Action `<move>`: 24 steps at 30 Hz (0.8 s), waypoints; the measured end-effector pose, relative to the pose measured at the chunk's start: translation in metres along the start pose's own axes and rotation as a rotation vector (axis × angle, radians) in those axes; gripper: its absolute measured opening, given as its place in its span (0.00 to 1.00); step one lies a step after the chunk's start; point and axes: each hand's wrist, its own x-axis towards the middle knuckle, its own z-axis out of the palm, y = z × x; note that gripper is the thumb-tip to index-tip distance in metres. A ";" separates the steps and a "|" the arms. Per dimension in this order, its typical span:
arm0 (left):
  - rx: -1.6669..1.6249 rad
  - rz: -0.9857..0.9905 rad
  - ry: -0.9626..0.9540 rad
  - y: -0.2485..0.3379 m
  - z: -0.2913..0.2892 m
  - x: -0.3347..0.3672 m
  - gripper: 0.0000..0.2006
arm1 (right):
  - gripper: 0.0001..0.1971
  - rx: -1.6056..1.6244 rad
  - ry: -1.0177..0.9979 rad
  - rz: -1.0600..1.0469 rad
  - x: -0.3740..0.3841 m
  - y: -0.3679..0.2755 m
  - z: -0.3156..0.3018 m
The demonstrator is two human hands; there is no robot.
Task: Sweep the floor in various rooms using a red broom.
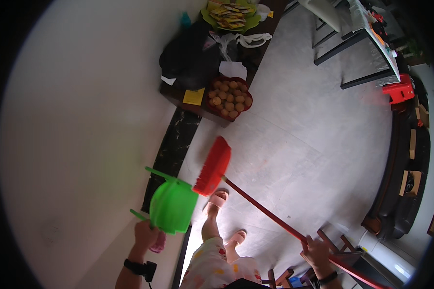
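A green dustpan [172, 206] hangs in the air at the lower left beside the wall. My left hand [146, 234] is closed on it at its near left side, and a crumpled pinkish thing [158, 243] shows just under that hand. My right hand [316, 252] is wrapped round the long red handle of a broom [215, 166]. The handle slants up and left to the red broom head, whose bristles face the dustpan close to its right upper edge. Whether the two touch, I cannot tell.
A dark cabinet [217, 117] along the wall carries a red bowl of round brown items, a black bag and a green dish of packets. My feet in pink sandals [216, 202] stand below the broom. A table [371, 36], red case [399, 89] and dark sofa [395, 192] are at right.
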 end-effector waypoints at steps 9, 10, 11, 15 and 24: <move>0.107 -0.062 -0.080 -0.030 0.041 -0.032 0.08 | 0.14 0.214 0.021 -0.098 0.178 -0.133 0.095; 0.111 -0.046 -0.088 -0.028 0.047 -0.030 0.08 | 0.14 0.217 0.020 -0.080 0.178 -0.127 0.104; 0.061 -0.046 -0.122 -0.024 0.056 -0.029 0.08 | 0.13 0.225 0.016 -0.059 0.174 -0.116 0.110; -0.054 0.039 -0.048 -0.024 0.063 -0.013 0.09 | 0.12 0.229 -0.076 0.033 0.139 -0.061 0.117; -0.192 0.170 0.022 0.024 0.121 0.121 0.07 | 0.14 -0.128 -0.118 0.444 -0.025 0.135 0.136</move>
